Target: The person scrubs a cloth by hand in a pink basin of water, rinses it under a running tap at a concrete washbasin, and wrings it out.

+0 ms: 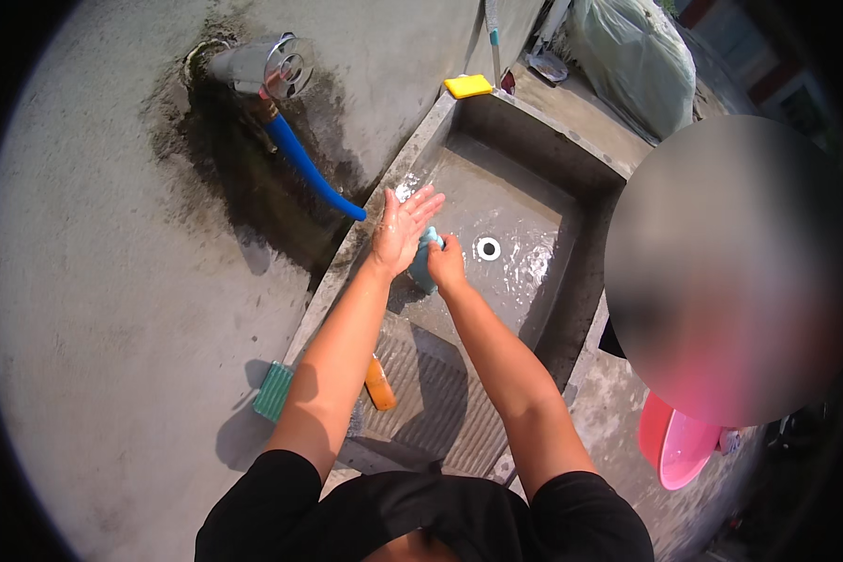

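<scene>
My left hand (402, 228) is wet, palm up with its fingers extended, just beyond the end of a blue hose (312, 172) from which some water runs. It holds nothing. Beside it, my right hand (446, 261) grips a light blue cloth (425, 263) between thumb and fingers. Both hands are over a concrete sink basin (509, 193) with wet, shiny patches on its floor and a white ring-shaped drain (489, 249). Below my forearms is a ribbed concrete washboard (428, 379), with an orange bar or brush (379, 385) lying on it.
A yellow sponge (468, 86) rests on the basin's far corner. A green ribbed soap dish (273, 390) lies at the left edge. The hose hangs from a wall tap inside a cut plastic bottle (260, 67). At right are a pink basin (688, 446) and a large blurred area.
</scene>
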Motion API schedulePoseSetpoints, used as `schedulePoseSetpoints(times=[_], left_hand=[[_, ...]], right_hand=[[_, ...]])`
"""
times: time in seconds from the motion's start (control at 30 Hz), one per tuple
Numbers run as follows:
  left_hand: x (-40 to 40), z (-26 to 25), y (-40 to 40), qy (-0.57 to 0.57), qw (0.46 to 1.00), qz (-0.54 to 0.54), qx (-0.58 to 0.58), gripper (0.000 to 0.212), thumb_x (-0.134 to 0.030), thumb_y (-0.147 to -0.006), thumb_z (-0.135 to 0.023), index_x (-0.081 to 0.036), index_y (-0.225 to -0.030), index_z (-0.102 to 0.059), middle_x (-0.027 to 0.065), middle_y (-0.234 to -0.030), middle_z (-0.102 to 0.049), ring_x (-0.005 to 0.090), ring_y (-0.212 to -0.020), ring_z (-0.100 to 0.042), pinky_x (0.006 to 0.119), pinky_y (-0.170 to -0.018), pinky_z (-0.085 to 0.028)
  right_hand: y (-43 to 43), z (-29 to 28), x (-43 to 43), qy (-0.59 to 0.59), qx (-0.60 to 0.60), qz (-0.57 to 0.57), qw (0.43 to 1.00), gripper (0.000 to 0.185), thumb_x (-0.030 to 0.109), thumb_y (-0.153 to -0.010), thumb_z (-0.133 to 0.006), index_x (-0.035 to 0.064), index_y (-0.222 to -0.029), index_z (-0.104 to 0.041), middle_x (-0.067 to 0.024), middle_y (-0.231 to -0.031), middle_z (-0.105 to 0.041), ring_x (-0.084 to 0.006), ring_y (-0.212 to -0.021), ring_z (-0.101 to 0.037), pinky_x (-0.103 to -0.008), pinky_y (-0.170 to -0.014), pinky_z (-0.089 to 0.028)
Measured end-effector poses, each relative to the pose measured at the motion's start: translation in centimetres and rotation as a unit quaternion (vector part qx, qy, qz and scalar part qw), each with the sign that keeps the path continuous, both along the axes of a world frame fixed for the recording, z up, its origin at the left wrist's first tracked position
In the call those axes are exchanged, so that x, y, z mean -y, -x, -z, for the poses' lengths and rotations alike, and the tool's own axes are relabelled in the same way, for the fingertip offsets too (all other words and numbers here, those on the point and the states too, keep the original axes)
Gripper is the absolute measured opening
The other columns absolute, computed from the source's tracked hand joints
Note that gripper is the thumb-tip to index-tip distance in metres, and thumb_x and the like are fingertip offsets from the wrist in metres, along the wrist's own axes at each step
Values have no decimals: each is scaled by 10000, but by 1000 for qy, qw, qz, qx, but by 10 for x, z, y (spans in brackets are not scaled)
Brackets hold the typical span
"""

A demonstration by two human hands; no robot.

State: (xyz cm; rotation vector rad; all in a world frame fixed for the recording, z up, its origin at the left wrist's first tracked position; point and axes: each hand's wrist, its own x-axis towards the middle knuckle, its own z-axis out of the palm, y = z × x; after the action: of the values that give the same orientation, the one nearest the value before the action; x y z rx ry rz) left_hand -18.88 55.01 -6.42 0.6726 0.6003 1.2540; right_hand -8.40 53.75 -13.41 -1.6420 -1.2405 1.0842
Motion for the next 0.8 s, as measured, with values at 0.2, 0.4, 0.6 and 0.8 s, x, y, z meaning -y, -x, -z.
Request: schedulePoseSetpoints(times=[0.2,0.4,0.6,0.8], left_hand=[[-2,13,0,26,999,-17,-30,715,-555,-876,-255,18,-1303,-287,187,-1321,-354,260,-1263,-275,374,-1056,-121],[21,43,-14,289,928,-197,-126,473,-413,-879,-432,-40,-1165,-483,136,-1226,-468,256,-1167,-394,382,-1006,-245],[23,123,30,210,954,13,212,256,-309,-874,-430,-83,-885,-549,75,-832,-575,221,-777,-563,367,-721,-467],[38,61,-15,270,956,-76,89,242,-185,-885,-463,-14,-1033,-547,82,-982,-591,204,-880,-591,337,-775,-484]], right_hand=[[-13,7,-3,-27,8,-16,999,214,186,-841,-525,2,-949,-539,-127,-797,-589,-198,-733,-544,-318,-674,-433],[1,-20,-3,-113,58,-57,990,233,255,-854,-511,27,-895,-536,-173,-806,-572,-304,-763,-539,-387,-680,-417],[40,-54,41,-80,52,-140,985,322,315,-885,-442,40,-1051,-417,-230,-1019,-537,-399,-965,-499,-467,-834,-355],[-12,-25,-2,44,68,-40,996,436,418,-874,-425,-4,-966,-490,-222,-944,-579,-363,-923,-544,-396,-800,-416]])
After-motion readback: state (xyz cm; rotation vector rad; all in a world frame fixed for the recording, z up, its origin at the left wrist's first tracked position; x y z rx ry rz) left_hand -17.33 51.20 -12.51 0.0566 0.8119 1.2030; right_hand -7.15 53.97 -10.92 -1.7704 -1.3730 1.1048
